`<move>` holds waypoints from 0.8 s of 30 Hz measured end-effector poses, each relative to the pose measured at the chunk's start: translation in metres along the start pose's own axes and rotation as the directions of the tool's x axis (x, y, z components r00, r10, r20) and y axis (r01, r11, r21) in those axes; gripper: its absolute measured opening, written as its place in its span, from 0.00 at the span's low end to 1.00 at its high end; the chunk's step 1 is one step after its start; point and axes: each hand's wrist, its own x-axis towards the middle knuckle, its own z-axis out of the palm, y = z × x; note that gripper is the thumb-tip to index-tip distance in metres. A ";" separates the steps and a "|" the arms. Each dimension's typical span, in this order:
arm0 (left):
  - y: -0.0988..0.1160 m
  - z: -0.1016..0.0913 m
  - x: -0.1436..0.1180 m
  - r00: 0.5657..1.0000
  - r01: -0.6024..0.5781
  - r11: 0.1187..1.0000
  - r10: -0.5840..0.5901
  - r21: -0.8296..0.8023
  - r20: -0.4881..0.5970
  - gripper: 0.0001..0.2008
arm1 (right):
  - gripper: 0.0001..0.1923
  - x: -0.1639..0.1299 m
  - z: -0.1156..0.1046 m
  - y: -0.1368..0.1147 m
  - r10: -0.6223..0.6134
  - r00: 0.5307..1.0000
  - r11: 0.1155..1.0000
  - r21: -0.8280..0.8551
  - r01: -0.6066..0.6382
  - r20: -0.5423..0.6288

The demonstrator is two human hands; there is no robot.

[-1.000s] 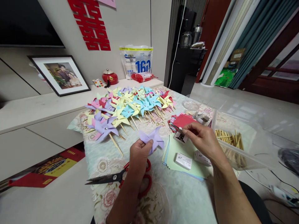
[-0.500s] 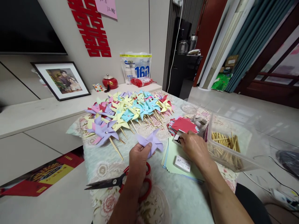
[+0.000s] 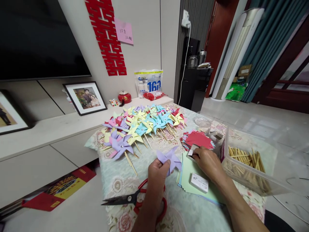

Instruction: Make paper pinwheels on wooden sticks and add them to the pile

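My left hand (image 3: 158, 170) pinched the folded purple pinwheel (image 3: 169, 159) above the red-handled scissors (image 3: 137, 199); my right hand (image 3: 209, 161) closed on the small pin box (image 3: 192, 152) by the green paper (image 3: 193, 167); pinning looked next, needing one pin out.

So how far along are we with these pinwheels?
Done: a big pile of finished pinwheels on sticks lies across the table. In hand: the left hand pinches a folded purple pinwheel with no stick, while the right hand is at a small box. Left: stacked paper sheets, cut red squares and a tub of sticks.
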 end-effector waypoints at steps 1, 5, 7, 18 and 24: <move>0.000 0.000 0.000 1.000 -0.009 1.000 0.009 0.000 0.004 0.14 | 0.11 0.000 0.000 0.001 -0.001 1.000 1.000 0.018 0.001 0.000; 0.002 0.001 -0.004 1.000 -0.002 1.000 0.002 0.007 0.008 0.14 | 0.11 0.002 0.002 0.001 -0.004 0.999 0.998 0.066 0.001 0.034; 0.002 0.002 -0.005 1.000 -0.013 1.000 0.013 0.010 -0.011 0.13 | 0.11 0.003 0.001 0.001 -0.004 0.999 0.998 0.059 0.001 0.051; -0.007 0.000 0.003 1.000 -0.010 1.000 0.010 0.002 -0.021 0.15 | 0.12 0.003 0.003 -0.004 0.043 0.997 0.998 -0.046 -0.040 0.061; 0.000 -0.001 -0.001 1.000 -0.019 0.999 0.018 0.026 0.020 0.13 | 0.11 0.003 0.003 0.000 0.011 0.995 1.000 -0.018 -0.009 0.097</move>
